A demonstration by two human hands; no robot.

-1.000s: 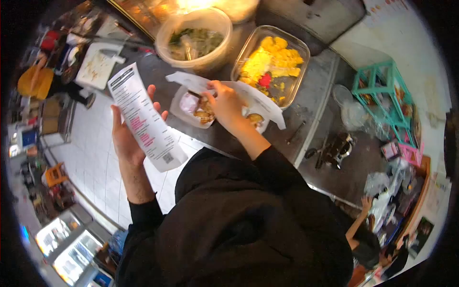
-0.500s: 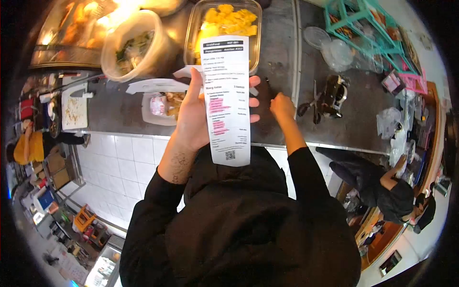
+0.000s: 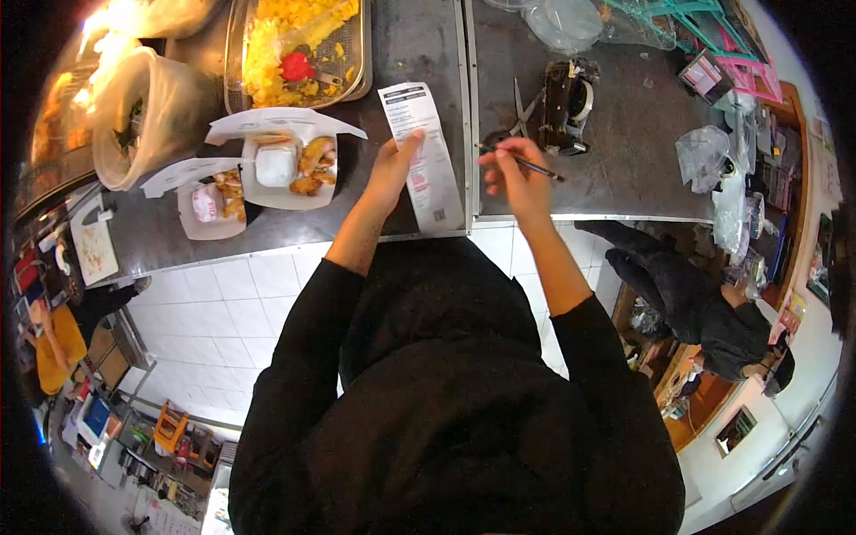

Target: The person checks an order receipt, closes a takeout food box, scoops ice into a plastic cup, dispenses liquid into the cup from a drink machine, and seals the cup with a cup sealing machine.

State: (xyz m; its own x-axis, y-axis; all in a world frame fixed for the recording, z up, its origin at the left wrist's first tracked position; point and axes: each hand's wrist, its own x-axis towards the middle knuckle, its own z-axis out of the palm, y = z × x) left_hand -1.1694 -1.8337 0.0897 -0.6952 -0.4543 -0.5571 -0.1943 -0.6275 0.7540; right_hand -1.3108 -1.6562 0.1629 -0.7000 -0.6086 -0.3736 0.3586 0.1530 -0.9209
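Receipt (image 3: 434, 183) is the centre of my clock, with twelve straight ahead of the wearer. It runs long and narrow over the bench (image 3: 642, 169), dark bands of print at its twelve o'clock end and pink marks lower down; whether it lies quite flat I can't tell. The left hand (image 3: 390, 176) has it from nine o'clock, grip closed on that edge with the thumb over the paper. At three o'clock, across the metal strip (image 3: 470, 80), the right hand (image 3: 524, 185) has its grip pinching a pen (image 3: 546, 171), tilted, one end pointing towards the receipt and just clear of it.

At nine o'clock stands an open box (image 3: 276, 197) with a white bundle (image 3: 276, 165) and browned pieces (image 3: 316, 162); a smaller open box (image 3: 212, 228) sits just beside it, a little under nine. The tub (image 3: 178, 107) is well out past nine, and the tray (image 3: 363, 53) of yellow food (image 3: 267, 76) is at ten. Scissors (image 3: 524, 111) lie at two, near the tape dispenser (image 3: 562, 111), with a clear bag (image 3: 702, 159) well off at three. Someone in yellow (image 3: 58, 352) is at eight, and someone in black (image 3: 669, 276) is at four.
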